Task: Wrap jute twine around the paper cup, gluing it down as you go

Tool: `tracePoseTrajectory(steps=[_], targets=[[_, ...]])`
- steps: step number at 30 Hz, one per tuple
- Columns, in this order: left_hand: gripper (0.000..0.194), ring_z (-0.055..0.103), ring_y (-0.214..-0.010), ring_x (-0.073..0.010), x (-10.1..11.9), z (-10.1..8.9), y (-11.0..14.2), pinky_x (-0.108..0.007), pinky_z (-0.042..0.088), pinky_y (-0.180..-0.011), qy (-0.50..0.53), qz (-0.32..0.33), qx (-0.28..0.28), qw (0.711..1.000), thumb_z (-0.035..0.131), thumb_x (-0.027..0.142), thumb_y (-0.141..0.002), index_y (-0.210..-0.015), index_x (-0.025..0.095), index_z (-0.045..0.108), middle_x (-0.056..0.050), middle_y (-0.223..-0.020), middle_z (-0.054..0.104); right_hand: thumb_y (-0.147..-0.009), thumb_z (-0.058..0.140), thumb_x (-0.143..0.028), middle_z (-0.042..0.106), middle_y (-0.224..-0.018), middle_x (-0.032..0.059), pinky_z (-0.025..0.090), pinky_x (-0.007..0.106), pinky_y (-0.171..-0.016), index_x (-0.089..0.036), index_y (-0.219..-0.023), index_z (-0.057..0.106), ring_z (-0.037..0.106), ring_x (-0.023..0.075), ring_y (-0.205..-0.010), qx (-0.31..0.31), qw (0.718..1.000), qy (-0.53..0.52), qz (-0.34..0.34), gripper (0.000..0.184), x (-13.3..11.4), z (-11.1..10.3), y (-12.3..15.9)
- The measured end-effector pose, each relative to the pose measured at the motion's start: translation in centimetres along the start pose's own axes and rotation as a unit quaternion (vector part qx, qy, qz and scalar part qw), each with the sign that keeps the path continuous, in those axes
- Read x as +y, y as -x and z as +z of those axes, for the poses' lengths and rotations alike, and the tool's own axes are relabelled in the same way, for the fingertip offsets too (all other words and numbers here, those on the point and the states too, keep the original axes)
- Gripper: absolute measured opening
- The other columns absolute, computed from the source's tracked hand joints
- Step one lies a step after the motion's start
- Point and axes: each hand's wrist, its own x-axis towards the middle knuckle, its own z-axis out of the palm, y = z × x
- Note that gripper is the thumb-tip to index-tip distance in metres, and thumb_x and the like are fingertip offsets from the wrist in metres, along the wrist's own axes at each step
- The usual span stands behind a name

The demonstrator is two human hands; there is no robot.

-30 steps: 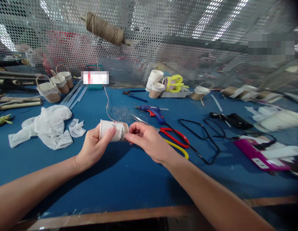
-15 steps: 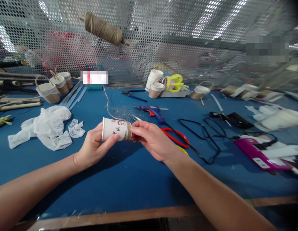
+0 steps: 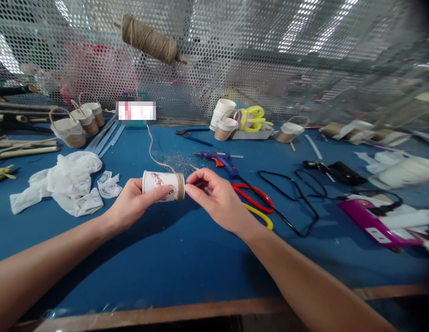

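A small white paper cup (image 3: 159, 183) lies on its side above the blue table, my left hand (image 3: 131, 205) wrapped round it from below. Brown twine (image 3: 180, 185) is wound round the cup's bottom end. My right hand (image 3: 214, 198) pinches at that twine-wrapped end with thumb and fingertips. A strand of twine (image 3: 152, 154) runs from the cup up to the twine spool (image 3: 148, 40) hanging on the perforated metal screen.
Red and yellow scissors (image 3: 254, 203) and a blue glue gun (image 3: 221, 161) lie just right of my hands. Crumpled white plastic (image 3: 67, 182) sits left. Finished cup baskets (image 3: 71, 129) stand at the back left, more cups (image 3: 223, 120) mid-back, black cables (image 3: 290, 193) and a magenta tool (image 3: 375, 221) right.
The cup has turned in my hands, showing different print, and shifted slightly left. My right fingers stayed at the twine-wrapped end.
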Motion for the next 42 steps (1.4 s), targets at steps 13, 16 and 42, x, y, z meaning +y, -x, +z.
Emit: tracePoseTrajectory(steps=[13,16,42], targets=[[0.026,0.052,-0.055,-0.0107,-0.7,0.2,1.1,-0.02,0.042,-0.051,-0.168,0.115,-0.097,0.974,0.054,0.032,-0.078,-0.066,0.013,0.067,-0.002,-0.062,0.063,-0.086,0.042,-0.023,0.055,-0.111,0.0056,0.036,0.037,-0.095,-0.022,-0.096,0.063,0.049,0.0163,-0.106,-0.048,0.995,-0.01,-0.082,0.023,-0.5,0.3,0.3],[0.031,0.049,-0.051,-0.0103,-0.9,0.1,1.0,-0.02,0.039,-0.048,-0.178,0.11,-0.093,0.973,0.052,0.036,-0.079,-0.065,0.013,0.067,-0.002,-0.059,0.062,-0.087,0.041,-0.024,0.054,-0.113,0.0047,0.034,0.038,-0.096,-0.024,-0.1,0.062,0.047,0.0169,-0.109,-0.063,0.994,-0.009,-0.09,0.025,-0.6,0.4,0.5],[0.026,0.06,-0.061,-0.0157,-0.9,0.0,0.7,-0.024,0.047,-0.059,-0.1,0.05,-0.05,0.992,0.057,0.033,-0.075,-0.064,0.014,0.069,-0.005,-0.066,0.07,-0.088,0.038,-0.035,0.058,-0.11,0.0052,0.041,0.035,-0.087,-0.021,-0.1,0.06,0.053,0.018,-0.101,0.006,1.0,0.006,-0.015,0.029,-0.9,-1.9,-0.8]])
